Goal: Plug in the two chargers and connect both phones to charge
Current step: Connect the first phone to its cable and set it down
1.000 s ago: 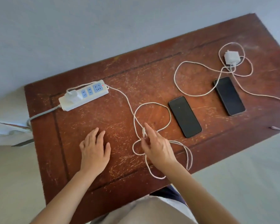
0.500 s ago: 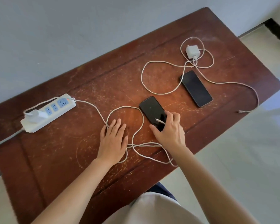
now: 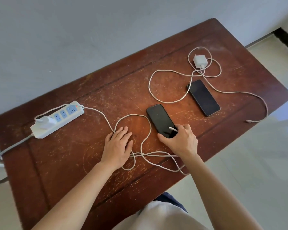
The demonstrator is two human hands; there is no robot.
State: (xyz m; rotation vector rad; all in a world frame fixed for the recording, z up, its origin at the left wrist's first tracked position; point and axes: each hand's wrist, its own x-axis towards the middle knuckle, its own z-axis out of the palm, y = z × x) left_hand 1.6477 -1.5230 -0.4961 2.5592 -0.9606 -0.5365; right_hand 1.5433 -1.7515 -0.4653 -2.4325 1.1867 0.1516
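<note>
— Where's the plug?

— In my right hand, pinched over the near phone at one o'clock. My left hand lies flat and empty on the cable.

— Handling?

— The plug is tiny and stiff; I'd pinch its shell. The phone looks slick, likely to slide.

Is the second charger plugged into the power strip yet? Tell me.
No. The second charger lies loose on the table beyond the far phone, well away from the power strip.
</note>
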